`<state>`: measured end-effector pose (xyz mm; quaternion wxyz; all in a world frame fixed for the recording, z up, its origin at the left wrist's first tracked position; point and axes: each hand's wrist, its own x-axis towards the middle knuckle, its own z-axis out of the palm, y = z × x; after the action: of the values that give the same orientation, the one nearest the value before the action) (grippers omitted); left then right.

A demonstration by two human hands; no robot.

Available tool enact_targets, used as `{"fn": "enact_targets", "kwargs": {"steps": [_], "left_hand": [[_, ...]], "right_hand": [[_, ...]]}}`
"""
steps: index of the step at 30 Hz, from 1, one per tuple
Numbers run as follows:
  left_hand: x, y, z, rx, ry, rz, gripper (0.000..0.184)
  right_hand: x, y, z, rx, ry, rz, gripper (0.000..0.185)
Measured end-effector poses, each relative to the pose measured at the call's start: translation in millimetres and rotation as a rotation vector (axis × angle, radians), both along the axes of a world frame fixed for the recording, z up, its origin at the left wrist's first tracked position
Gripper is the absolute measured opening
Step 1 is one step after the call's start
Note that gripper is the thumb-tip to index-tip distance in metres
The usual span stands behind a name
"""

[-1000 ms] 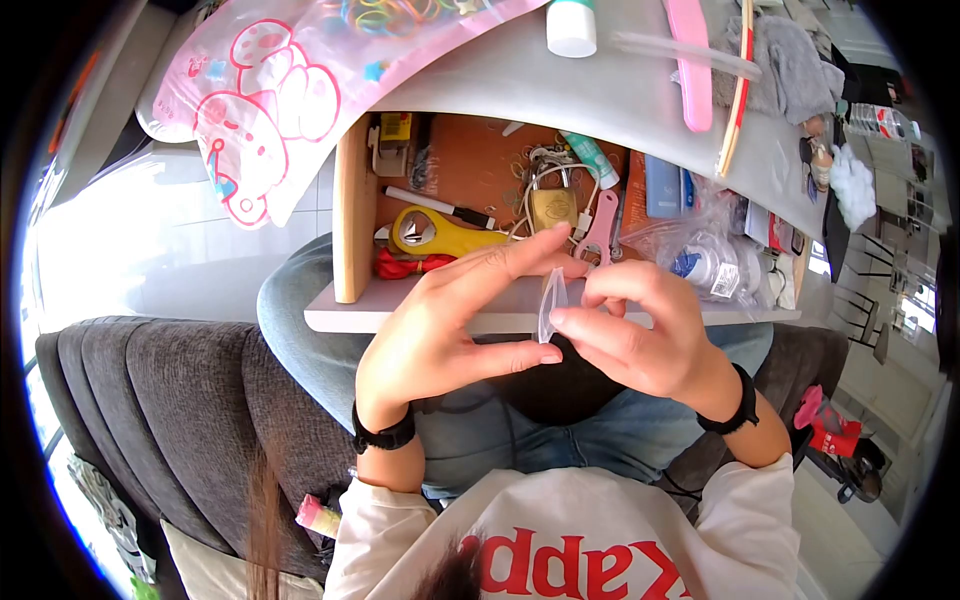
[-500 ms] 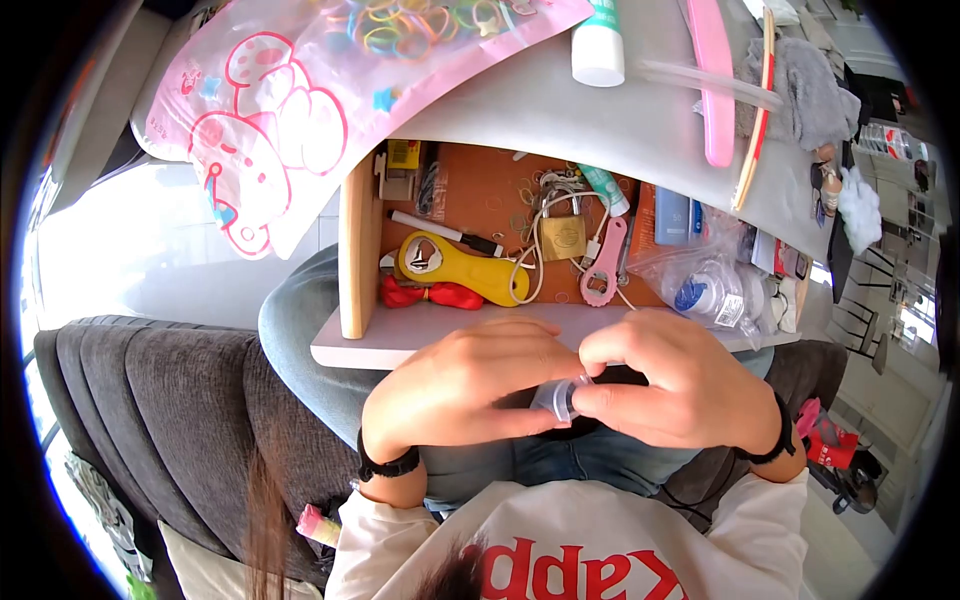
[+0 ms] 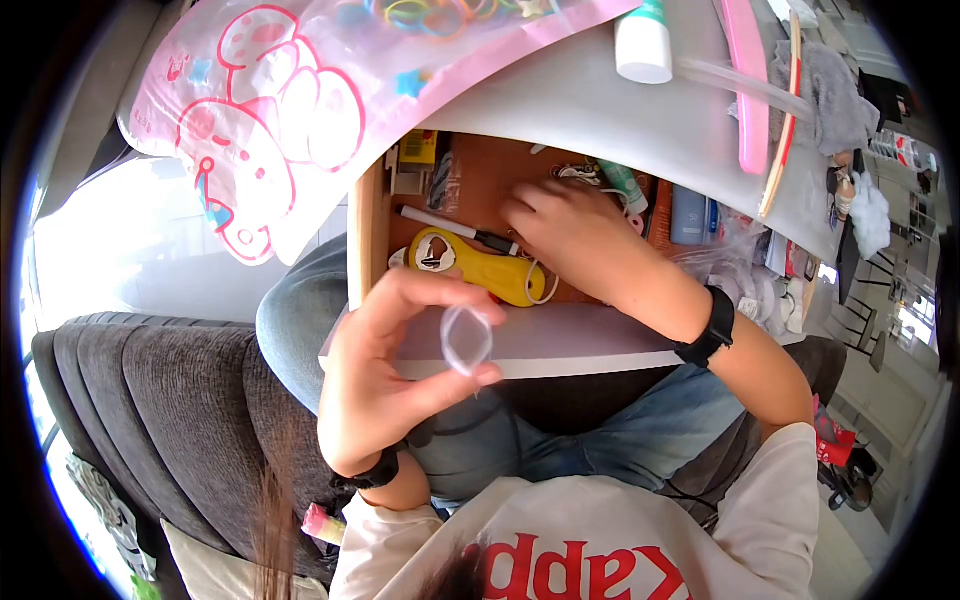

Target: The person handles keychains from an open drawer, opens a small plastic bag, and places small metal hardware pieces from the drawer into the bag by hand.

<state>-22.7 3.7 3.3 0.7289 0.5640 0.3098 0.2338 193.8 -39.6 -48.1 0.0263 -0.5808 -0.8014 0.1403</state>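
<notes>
My left hand (image 3: 375,375) pinches a small clear plastic bag (image 3: 467,345) between thumb and fingers, in front of the drawer (image 3: 590,350). The bag's mouth gapes, facing up toward me. My right hand (image 3: 575,230) reaches down inside the drawer, over its brown floor, where small rubber bands lay. Its fingertips are smeared by motion, so what they touch is unclear. Just left of it lie a black-and-white marker (image 3: 455,228) and a yellow-handled tool (image 3: 490,275). The hand and forearm cover the padlock and most of the pink tool.
On the grey tabletop above lie a pink printed bag (image 3: 330,120) of colored bands, a white-capped tube (image 3: 643,60) and a pink strip (image 3: 745,100). A crumpled clear bag (image 3: 740,270) fills the drawer's right side. The drawer's wooden left wall (image 3: 370,220) stands upright.
Both hands were together at the small bag before the drawer. Now my right hand has let go and moved up into the drawer; my left hand holds the bag, its mouth spread, farther left.
</notes>
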Motion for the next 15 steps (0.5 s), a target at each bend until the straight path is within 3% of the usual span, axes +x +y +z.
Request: {"fn": "enact_targets", "kwargs": {"steps": [5,13,15], "left_hand": [[-2.0,-2.5,2.7,-0.102,0.188,-0.096,0.039],[-3.5,-3.9,-2.9,0.054,0.188,-0.151,0.039],[-2.8,-2.2,-2.3,0.114,0.192,-0.156,0.039]], "right_hand": [[-7.3,-3.4,-5.2,-0.068,0.047,-0.048,0.011],[-3.6,-4.4,-9.0,-0.142,0.181,-0.047,0.016],[-3.0,-2.4,16.2,-0.241,0.497,-0.217,0.014]]}}
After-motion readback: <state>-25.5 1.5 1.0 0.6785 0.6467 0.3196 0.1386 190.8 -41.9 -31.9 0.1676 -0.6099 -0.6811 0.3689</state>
